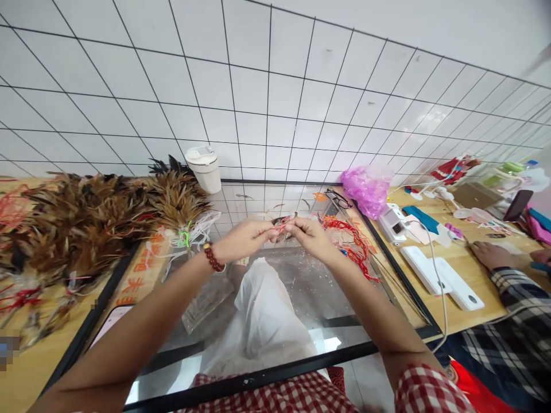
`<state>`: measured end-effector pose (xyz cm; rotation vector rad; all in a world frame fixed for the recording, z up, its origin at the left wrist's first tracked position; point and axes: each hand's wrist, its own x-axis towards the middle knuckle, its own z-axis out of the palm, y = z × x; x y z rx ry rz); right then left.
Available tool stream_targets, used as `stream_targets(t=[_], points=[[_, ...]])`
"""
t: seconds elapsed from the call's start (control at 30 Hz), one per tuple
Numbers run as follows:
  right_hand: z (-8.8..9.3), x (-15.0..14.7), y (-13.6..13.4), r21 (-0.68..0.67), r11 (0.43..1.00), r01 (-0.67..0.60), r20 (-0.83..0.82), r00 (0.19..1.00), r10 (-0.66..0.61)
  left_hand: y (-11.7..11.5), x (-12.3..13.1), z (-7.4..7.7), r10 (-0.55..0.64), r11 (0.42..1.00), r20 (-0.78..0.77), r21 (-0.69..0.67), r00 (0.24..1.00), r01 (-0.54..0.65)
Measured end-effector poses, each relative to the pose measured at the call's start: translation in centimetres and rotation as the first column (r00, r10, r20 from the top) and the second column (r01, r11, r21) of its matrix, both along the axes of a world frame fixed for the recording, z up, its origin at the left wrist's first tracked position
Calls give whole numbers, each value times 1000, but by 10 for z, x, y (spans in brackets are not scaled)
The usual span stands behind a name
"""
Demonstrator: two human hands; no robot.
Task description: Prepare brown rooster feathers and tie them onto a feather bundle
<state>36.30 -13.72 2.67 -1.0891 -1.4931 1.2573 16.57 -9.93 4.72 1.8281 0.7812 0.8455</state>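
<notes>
Over the glass tabletop, my left hand and my right hand meet at the fingertips. Both pinch a thin red cord, drawn close between thumbs and fingers. Something small, dark and feather-like shows just behind the cord; its exact shape is too small to tell. To the right of my right hand lies a tangle of red cords. Left of my left hand, a bundle of brown feathers stands near white strips. A red bead bracelet circles my left wrist.
A large heap of brown feathers covers the left table. A lidded white cup stands by the wire grid. Glasses, a purple plastic bag and white power banks lie rightward, near another person's hand.
</notes>
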Motion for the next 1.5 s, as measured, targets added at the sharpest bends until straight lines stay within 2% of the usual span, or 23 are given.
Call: stream_targets(t=[0.07,0.1,0.13,0.2,0.27,0.33,0.4,0.47,0.53,0.57,0.63,0.7,0.73,0.83,0.9,0.97,1.0,1.07,1.17,1.27,1.37,1.43,1.5], points=[[-6,-1,7,11,997,74,-54,996,-73,-5,12,-14,97,988,194,-138,976,-70],[-10,-5,9,15,994,113,-72,991,-111,-7,21,-19,175,969,340,-225,924,-101],[-15,-12,10,35,989,143,-76,987,-140,-7,32,-23,263,943,479,-313,837,-117],[-23,-25,11,155,973,173,-12,985,-173,-4,54,-27,393,882,665,-467,636,-56],[-29,-33,13,275,946,171,81,976,-201,1,71,-26,448,828,720,-558,530,59],[-31,-27,22,275,944,180,113,969,-218,5,78,-25,400,803,728,-571,556,169],[-27,-6,38,172,967,189,100,973,-208,8,76,-25,311,791,698,-566,645,232],[-17,30,62,89,971,220,134,964,-231,12,66,-27,320,783,604,-603,730,156],[-3,74,90,91,946,311,265,908,-324,17,53,-31,425,767,497,-641,757,-10],[5,96,105,126,924,360,356,853,-381,20,47,-33,480,755,461,-651,746,-83],[19,135,135,175,866,469,579,662,-476,24,37,-40,558,725,427,-668,711,-167],[28,164,161,177,811,557,733,476,-486,27,30,-49,606,690,400,-694,688,-204],[30,174,172,164,791,589,773,421,-474,27,29,-53,626,671,382,-709,680,-219],[29,192,187,126,749,650,825,351,-444,27,25,-66,673,617,332,-745,661,-254],[25,197,184,185,733,655,860,253,-443,28,23,-72,701,592,314,-757,640,-277],[21,199,171,295,767,570,866,180,-467,30,21,-75,728,573,309,-764,613,-295],[19,199,162,334,797,503,864,174,-472,31,21,-76,741,566,311,-766,595,-304],[15,198,140,324,869,374,883,211,-420,32,22,-76,757,562,321,-765,570,-315],[3,194,107,191,949,250,932,257,-255,31,28,-73,745,584,342,-750,572,-311],[-15,190,85,152,966,208,939,274,-207,24,37,-70,712,617,353,-728,608,-300],[-27,185,75,104,982,160,923,351,-155,14,45,-66,686,640,367,-715,628,-281],[-21,182,70,86,986,142,906,401,-136,8,47,-61,671,652,378,-710,638,-266],[1,178,61,123,980,155,879,442,-181,2,47,-53,635,690,393,-675,665,-260]])
